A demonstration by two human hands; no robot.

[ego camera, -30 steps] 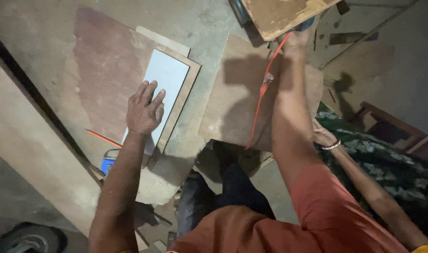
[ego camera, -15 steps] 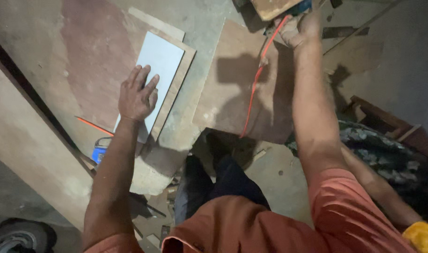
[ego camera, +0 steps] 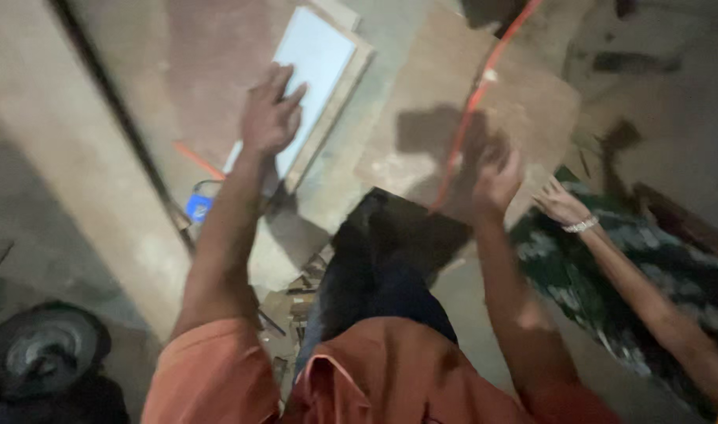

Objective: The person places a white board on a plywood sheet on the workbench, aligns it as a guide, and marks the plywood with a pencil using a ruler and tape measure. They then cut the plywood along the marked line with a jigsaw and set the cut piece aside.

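Observation:
My left hand (ego camera: 268, 114) lies flat with its fingers spread on the lower end of a white rectangular panel (ego camera: 319, 55), which rests on a slightly larger wooden board (ego camera: 339, 102). My right hand (ego camera: 496, 173) is blurred and hovers over a brown plywood sheet (ego camera: 484, 94), just right of an orange cable (ego camera: 473, 102) that runs across the sheet. Its fingers look curled, but I cannot tell whether they hold anything. I wear an orange shirt and dark trousers.
Another person's hand (ego camera: 559, 206) with a bracelet reaches in from the right over a dark patterned cloth (ego camera: 610, 267). An orange pencil (ego camera: 198, 161) and a blue object (ego camera: 195, 208) lie near a long board (ego camera: 68, 157). Wood scraps (ego camera: 296, 302) and a wheel (ego camera: 45, 349) sit lower left.
My right arm has pulled back from the tool at the far edge to the middle of the plywood sheet. The view has moved closer. My left hand stays on the white panel.

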